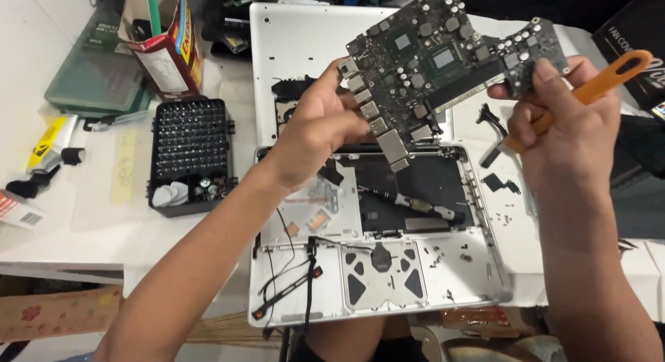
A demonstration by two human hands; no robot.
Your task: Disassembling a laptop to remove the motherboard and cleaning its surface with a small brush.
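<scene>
A dark laptop circuit board (443, 57) with silver ports along its left edge is held up in the air over an opened silver laptop shell (478, 265). My left hand (315, 126) grips the board's left edge by the ports. My right hand (568, 119) pinches the board's right end with the thumb on top, and also holds an orange plastic pry tool (609, 79) that sticks out to the right. Inside the shell a black screwdriver (409, 201) lies across the bare cavity, with loose cables (291, 279) at the lower left.
A silver bottom cover (291, 57) lies behind the shell. A black tray of screwdriver bits (190, 154) stands at the left, with a red and white carton (170, 50), a green case (97, 74) and a yellow tube (48, 144) beyond. Small black parts (500, 183) lie at the right.
</scene>
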